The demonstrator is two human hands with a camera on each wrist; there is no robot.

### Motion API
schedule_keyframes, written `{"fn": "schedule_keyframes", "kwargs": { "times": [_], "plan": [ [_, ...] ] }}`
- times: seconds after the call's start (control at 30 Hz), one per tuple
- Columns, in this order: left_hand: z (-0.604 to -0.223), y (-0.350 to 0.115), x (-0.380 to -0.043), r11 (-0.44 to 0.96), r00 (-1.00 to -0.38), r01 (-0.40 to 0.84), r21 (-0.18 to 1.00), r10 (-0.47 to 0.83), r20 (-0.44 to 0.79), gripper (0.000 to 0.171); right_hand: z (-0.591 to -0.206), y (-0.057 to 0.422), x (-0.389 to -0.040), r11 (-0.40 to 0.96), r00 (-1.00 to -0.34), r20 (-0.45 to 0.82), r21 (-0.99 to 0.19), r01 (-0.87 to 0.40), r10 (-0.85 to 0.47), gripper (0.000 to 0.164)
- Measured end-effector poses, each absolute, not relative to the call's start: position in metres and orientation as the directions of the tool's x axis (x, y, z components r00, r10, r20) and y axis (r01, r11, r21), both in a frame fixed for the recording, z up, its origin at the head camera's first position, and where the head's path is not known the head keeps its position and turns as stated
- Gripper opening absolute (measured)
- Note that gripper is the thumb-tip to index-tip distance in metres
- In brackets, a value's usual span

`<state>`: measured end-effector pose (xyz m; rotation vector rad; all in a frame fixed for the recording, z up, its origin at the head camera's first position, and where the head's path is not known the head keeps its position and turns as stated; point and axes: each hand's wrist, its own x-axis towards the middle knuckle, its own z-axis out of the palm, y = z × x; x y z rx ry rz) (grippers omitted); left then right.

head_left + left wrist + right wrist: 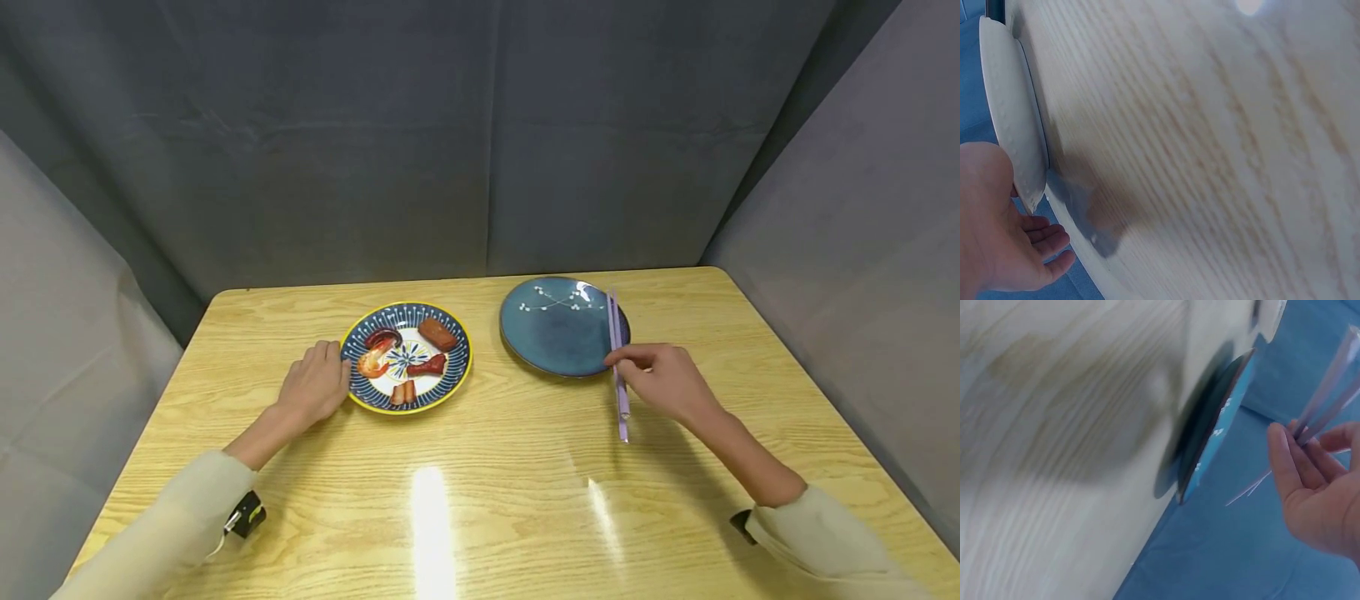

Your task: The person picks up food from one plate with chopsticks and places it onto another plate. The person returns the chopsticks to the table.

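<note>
My left hand (316, 381) pinches the left rim of a patterned plate (461, 333) with a yellow edge. In the left wrist view, the plate's white underside (1016, 119) shows, with the rim between thumb and fingers. On that plate lie a shrimp (372, 360), a dark curled tentacle piece (385, 336), a brown block (437, 334), a red drumstick-shaped piece (427, 365) and brown pieces (403, 392). My right hand (663, 379) pinches a pair of lilac chopsticks (622, 398) between thumb and fingers. Their far ends overlap the right edge of a blue plate (558, 333).
The blue plate carries a white blossom design and stands right of the patterned one. Both are on a light wooden table (517, 500). Dark grey curtain (360, 150) closes off the back, with pale cloth (862, 233) along the sides.
</note>
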<state>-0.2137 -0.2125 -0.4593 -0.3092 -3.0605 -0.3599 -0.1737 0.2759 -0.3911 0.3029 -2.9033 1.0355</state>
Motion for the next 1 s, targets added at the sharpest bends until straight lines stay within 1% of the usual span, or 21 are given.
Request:
{"fn": "schedule_keyframes", "kwargs": {
  "times": [0.1, 0.27, 0.43, 0.57, 0.63, 0.73, 0.87, 0.93, 1.0],
  "plan": [
    [-0.46, -0.213, -0.213, 0.955, -0.98, 0.196, 0.224, 0.188, 0.059, 0.042, -0.389, 0.268, -0.174, 0.733, -0.97, 0.104, -0.637, -0.236, -0.222, 0.029],
    [-0.459, -0.214, -0.213, 0.955, -0.98, 0.196, 0.22, 0.187, 0.06, 0.041, -0.389, 0.256, -0.176, 0.678, -0.917, 0.175, -0.627, -0.384, -0.358, 0.025],
    [-0.459, -0.213, -0.213, 0.954, -0.98, 0.196, 0.225, 0.188, 0.059, 0.041, -0.392, 0.246, -0.179, 0.59, -0.85, 0.28, -0.623, -0.514, -0.446, 0.027],
    [-0.458, -0.212, -0.213, 0.954, -0.98, 0.199, 0.224, 0.19, 0.061, 0.041, -0.396, 0.237, -0.181, 0.512, -0.776, 0.401, -0.589, -0.626, -0.487, 0.027],
    [-0.458, -0.212, -0.213, 0.955, -0.98, 0.2, 0.22, 0.191, 0.062, 0.041, -0.395, 0.232, -0.183, 0.472, -0.735, 0.462, -0.567, -0.675, -0.496, 0.027],
    [-0.457, -0.212, -0.214, 0.955, -0.979, 0.204, 0.215, 0.194, 0.065, 0.04, -0.394, 0.224, -0.186, 0.396, -0.636, 0.58, -0.499, -0.771, -0.508, 0.025],
    [-0.456, -0.212, -0.214, 0.955, -0.978, 0.207, 0.21, 0.197, 0.068, 0.04, -0.393, 0.212, -0.192, 0.339, -0.513, 0.72, -0.39, -0.856, -0.468, 0.019],
    [-0.456, -0.212, -0.213, 0.956, -0.978, 0.206, 0.209, 0.196, 0.069, 0.039, -0.394, 0.207, -0.194, 0.349, -0.51, 0.748, -0.385, -0.854, -0.424, 0.017],
    [-0.456, -0.212, -0.213, 0.957, -0.979, 0.204, 0.207, 0.194, 0.065, 0.039, -0.394, 0.202, -0.194, 0.365, -0.532, 0.752, -0.405, -0.838, -0.389, 0.019]
  ]
}}
